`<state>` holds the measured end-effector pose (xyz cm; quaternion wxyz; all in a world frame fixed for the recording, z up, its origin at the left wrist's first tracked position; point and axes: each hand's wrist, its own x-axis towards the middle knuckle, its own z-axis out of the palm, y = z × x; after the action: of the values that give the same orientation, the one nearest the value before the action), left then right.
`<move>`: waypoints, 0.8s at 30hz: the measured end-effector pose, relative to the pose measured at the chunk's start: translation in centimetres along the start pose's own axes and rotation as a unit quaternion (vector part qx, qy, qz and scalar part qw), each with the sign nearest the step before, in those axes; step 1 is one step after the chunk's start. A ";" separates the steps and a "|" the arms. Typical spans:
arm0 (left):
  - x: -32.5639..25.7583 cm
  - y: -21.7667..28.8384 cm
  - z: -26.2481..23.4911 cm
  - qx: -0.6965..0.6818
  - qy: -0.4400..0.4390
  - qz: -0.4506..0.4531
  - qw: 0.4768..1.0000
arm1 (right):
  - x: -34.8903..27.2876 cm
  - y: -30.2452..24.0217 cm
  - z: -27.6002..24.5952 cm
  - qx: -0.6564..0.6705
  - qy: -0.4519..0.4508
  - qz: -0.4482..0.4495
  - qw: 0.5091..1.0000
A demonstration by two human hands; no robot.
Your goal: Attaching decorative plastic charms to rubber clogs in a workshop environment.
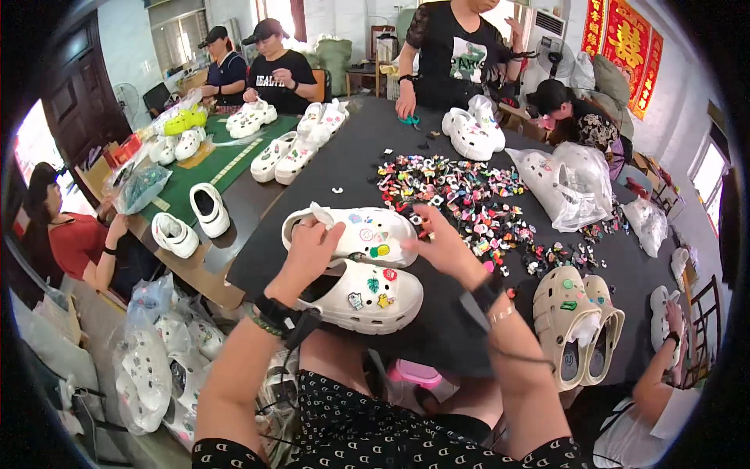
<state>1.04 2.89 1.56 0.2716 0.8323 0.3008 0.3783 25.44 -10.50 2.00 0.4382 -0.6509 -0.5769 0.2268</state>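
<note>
Two white clogs lie side by side on the dark table in front of me, toes to the right. The far clog (363, 227) carries pastel charms and a pineapple charm (380, 251). On the near clog (375, 301) are a green leaf charm (373, 285), a yellow star charm and others. My left hand (314, 246) is closed at the far clog's heel opening, pinching a small white piece (320, 213) whose kind is unclear. Around the far clog's toe curls my right hand (444, 246), thumb against its edge; its fingertips are partly hidden.
A wide pile of loose charms (453, 195) spreads beyond my right hand. Beige clogs (566, 320) stand at the right, bagged white clogs (558, 184) behind them. More white clogs (207, 211) stand at the left. Several co-workers sit or stand around; one hand (405, 102) touches teal-handled scissors (408, 120).
</note>
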 end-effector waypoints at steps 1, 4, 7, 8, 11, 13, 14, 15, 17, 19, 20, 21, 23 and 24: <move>0.2 -1.1 -0.2 0.083 -0.038 0.027 0.995 | -1.9 0.5 -0.5 -0.045 0.038 -0.043 0.997; -0.5 1.1 -2.5 0.265 -0.107 0.005 0.958 | -7.6 -0.3 -0.3 -0.126 0.114 -0.112 0.979; -0.5 1.2 -6.0 0.293 -0.190 -0.012 0.937 | -11.9 0.9 1.0 -0.186 0.134 -0.081 0.970; -0.5 1.5 -7.3 0.320 -0.242 -0.004 0.916 | -12.9 1.6 1.3 -0.201 0.139 -0.076 0.967; 0.3 0.3 -6.0 0.352 -0.239 0.048 0.904 | -15.3 3.8 1.9 -0.255 0.138 -0.015 0.957; 0.6 -1.8 -4.9 0.357 -0.232 0.065 0.902 | -15.4 3.7 2.2 -0.273 0.130 -0.018 0.953; 0.4 -2.3 -4.9 0.361 -0.227 0.060 0.903 | -15.4 3.5 2.2 -0.294 0.124 -0.013 0.948; 0.3 -2.7 -4.9 0.340 -0.234 0.082 0.907 | -15.3 3.7 2.4 -0.286 0.129 -0.019 0.949; 0.1 -2.1 -5.3 0.328 -0.242 0.130 0.904 | -15.2 3.8 2.5 -0.284 0.129 -0.024 0.950; -1.3 -2.2 -5.5 0.284 -0.195 0.152 0.927 | -15.3 3.9 2.7 -0.286 0.127 -0.026 0.949; -1.7 -2.1 -5.7 0.260 -0.176 0.149 0.938 | -15.1 3.7 2.7 -0.284 0.124 -0.030 0.950; -1.7 -2.2 -6.0 0.263 -0.174 0.144 0.938 | -14.9 3.6 2.8 -0.284 0.124 -0.023 0.951; -2.1 -2.4 -6.6 0.273 -0.128 0.095 0.949 | -14.8 3.3 2.7 -0.287 0.119 -0.014 0.950; -1.8 -3.0 -6.9 0.283 -0.095 0.069 0.952 | -14.8 3.4 2.7 -0.285 0.111 -0.019 0.952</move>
<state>-6.31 5.15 2.62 0.0259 0.9258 0.3100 0.2147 21.70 -23.60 -5.31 0.3001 -0.7586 -0.5777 -0.0290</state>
